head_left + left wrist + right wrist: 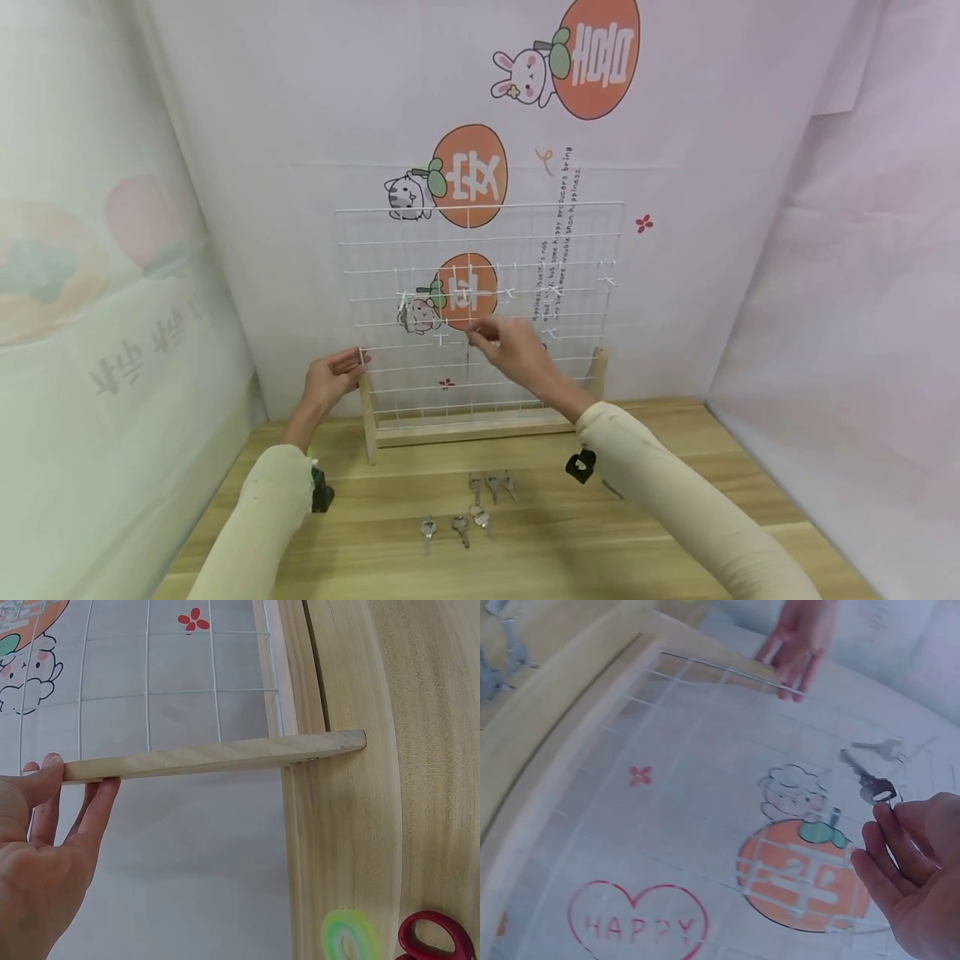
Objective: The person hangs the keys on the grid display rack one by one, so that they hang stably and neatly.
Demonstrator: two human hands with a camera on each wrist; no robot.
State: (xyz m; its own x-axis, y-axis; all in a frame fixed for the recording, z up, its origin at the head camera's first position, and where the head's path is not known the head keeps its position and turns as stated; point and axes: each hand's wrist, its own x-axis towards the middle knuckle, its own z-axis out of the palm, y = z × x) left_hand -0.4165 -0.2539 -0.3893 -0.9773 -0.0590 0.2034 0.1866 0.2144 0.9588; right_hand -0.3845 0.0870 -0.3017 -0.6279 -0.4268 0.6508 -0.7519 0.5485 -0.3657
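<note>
A white wire grid (420,367) stands upright in a wooden base, in front of a printed cloth. At its left side, my left hand (330,379) pinches the top of the wooden side post (187,759), with thumb and fingers on opposite sides. My right hand (517,354) is in front of the middle of the grid. Between its thumb and fingertips it pinches a metal key (876,789) by the head end, and the blade points away from the hand. Close behind, another key (889,748) hangs at the grid.
Several loose keys (461,527) lie on the wooden table (375,567) in front of the grid. White hooks (551,333) are spread over the grid's middle rows. In the left wrist view, a yellow-green ring (349,937) and red scissor handles (435,937) lie beside the base.
</note>
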